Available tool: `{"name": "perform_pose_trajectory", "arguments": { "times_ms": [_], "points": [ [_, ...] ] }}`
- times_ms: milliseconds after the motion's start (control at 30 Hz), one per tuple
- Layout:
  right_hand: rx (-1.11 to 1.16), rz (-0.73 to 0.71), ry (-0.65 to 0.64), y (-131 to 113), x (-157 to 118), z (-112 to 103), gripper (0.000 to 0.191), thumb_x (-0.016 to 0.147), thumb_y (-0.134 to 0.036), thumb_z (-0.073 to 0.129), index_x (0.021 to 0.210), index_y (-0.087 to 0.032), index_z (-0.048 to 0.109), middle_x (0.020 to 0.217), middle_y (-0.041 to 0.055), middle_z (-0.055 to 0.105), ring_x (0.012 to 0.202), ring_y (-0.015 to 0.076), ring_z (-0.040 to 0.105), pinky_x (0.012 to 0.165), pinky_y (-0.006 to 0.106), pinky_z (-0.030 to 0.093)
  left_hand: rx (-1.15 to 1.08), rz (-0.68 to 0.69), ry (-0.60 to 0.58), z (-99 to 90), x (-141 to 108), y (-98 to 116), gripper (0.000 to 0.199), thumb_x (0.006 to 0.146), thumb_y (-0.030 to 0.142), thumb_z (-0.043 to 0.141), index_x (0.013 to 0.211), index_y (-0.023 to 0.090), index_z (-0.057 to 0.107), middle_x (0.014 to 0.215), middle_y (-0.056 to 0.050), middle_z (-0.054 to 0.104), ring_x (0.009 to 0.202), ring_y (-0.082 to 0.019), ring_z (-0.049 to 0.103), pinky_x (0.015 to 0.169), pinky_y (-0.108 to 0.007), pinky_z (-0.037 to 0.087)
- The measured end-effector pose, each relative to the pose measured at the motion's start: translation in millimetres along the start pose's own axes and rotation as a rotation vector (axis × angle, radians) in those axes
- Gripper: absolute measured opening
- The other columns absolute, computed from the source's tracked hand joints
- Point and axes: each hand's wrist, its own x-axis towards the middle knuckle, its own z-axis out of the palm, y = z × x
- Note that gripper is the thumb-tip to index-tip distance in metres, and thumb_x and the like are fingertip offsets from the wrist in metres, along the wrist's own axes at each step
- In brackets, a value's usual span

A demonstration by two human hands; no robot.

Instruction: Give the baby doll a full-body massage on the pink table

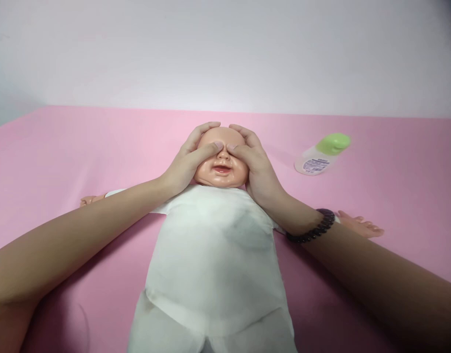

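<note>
A baby doll (pixel 216 255) lies on its back, with a white cloth body and a hard plastic head (pixel 222 179). My left hand (pixel 184 164) cups the left side of the head in view, fingers curved round it and thumb laid over one eye. On the opposite side my right hand (pixel 260 166) holds the head in the same way, its thumb over the other eye. The two thumb tips nearly meet above the nose. Both doll eyes are hidden, while the nose and open mouth show between my palms.
A white bottle (pixel 316 158) with a green cap stands tilted in view on the pink surface (pixel 402 166), right of the head. The doll's plastic hands (pixel 361 225) stick out past my forearms. A dark coiled band (pixel 321 225) circles my right wrist. Behind rises a pale wall (pixel 225 54).
</note>
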Motion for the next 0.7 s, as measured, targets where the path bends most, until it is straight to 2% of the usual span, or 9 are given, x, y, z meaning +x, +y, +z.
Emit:
{"name": "perform_pose_trajectory", "arguments": {
  "times_ms": [333, 700],
  "points": [
    [0.039, -0.004, 0.015, 2.4, 3.3, 1.5, 0.034, 0.083, -0.035, 0.065, 0.117, -0.034, 0.063, 0.125, -0.0018, 0.065, 0.124, 0.0241, 0.062, 0.105, 0.044, 0.058, 0.049, 0.046, 0.007, -1.7, 3.3, -4.2, 0.046, 0.092, 0.029, 0.045, 0.137, 0.025, 0.049, 0.144, -0.005, 0.057, 0.139, -0.030, 0.054, 0.116, -0.044, 0.048],
    [-0.040, 0.006, -0.001, -1.0, 0.9, -0.9, 0.042, 0.083, -0.037, 0.071, 0.123, -0.034, 0.060, 0.131, -0.0017, 0.063, 0.127, 0.0258, 0.061, 0.109, 0.044, 0.056, 0.013, 0.011, -0.019, -0.9, 1.3, -1.2, 0.052, 0.090, 0.033, 0.059, 0.139, 0.025, 0.045, 0.140, -0.007, 0.060, 0.133, -0.032, 0.060, 0.114, -0.047, 0.051]
  ]
}}
